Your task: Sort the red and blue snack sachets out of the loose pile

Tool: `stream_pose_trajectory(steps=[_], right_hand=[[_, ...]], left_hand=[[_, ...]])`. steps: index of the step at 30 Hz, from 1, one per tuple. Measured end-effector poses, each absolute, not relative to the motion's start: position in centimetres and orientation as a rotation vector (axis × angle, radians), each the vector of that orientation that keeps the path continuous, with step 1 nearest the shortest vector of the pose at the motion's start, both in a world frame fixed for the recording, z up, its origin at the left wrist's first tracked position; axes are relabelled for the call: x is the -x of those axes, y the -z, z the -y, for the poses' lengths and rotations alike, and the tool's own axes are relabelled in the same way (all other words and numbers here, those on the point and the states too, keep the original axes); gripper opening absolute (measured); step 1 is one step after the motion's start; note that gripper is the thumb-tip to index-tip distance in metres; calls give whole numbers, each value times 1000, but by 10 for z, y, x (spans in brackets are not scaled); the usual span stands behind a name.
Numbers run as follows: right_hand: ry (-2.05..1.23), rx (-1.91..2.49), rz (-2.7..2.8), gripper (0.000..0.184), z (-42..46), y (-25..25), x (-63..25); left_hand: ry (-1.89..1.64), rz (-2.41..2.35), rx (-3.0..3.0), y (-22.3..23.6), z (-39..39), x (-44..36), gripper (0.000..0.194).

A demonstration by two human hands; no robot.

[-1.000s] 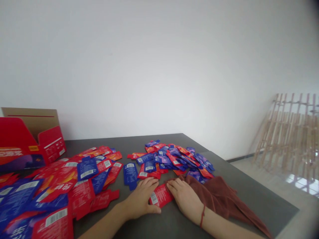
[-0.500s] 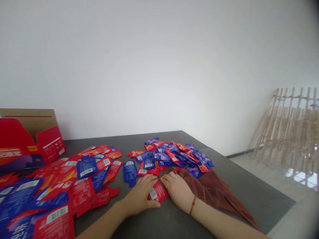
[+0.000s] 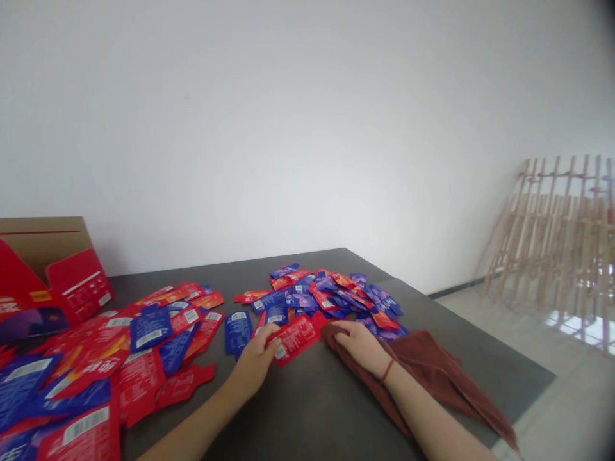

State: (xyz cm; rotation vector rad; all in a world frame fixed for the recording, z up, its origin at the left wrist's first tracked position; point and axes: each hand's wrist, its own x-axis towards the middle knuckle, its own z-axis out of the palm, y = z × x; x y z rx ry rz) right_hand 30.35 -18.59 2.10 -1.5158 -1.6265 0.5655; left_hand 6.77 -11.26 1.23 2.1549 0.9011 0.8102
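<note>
Left hand (image 3: 254, 362): wrist low, fingers curled and closed on the left end of a red foil sachet (image 3: 295, 339), which lies slanted on the counter (image 3: 307, 410). Right hand (image 3: 360, 347): palm down, fingers together and extended, open on a brown towel (image 3: 427, 365), just beside the sachet. Directly ahead, a heap of red and blue sachets (image 3: 331, 298). Further left, a wider spread of sachets (image 3: 144, 346), then an open red carton (image 3: 79, 285).
</note>
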Motion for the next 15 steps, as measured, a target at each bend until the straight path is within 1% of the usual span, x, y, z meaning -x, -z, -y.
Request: stream_pose_trajectory(steps=[2, 6, 7, 9, 11, 12, 15], right_hand=[[-599, 1375, 1656, 38, 189, -25, -297], [-465, 1095, 1791, 50, 198, -30, -277], [-442, 1037, 1846, 51, 200, -31, -272], [-430, 956, 1949, 51, 203, -31, -264], [-433, 948, 1984, 47, 203, -30, -260], [-434, 978, 1966, 45, 202, -29, -259], [-407, 1135, 1832, 41, 196, -23, -261]], left_hand=[[-862, -908, -2199, -6, 109, -75, 19], [-929, -833, -2406, 1, 104, -95, 14], [-921, -799, -2445, 1, 102, -100, 15], [-877, -709, -2473, 2, 96, -107, 24], [-839, -636, -2447, 0, 90, -108, 36], [-838, -640, -2420, -1, 87, -105, 39], [-868, -828, -2337, -6, 90, -86, 37]])
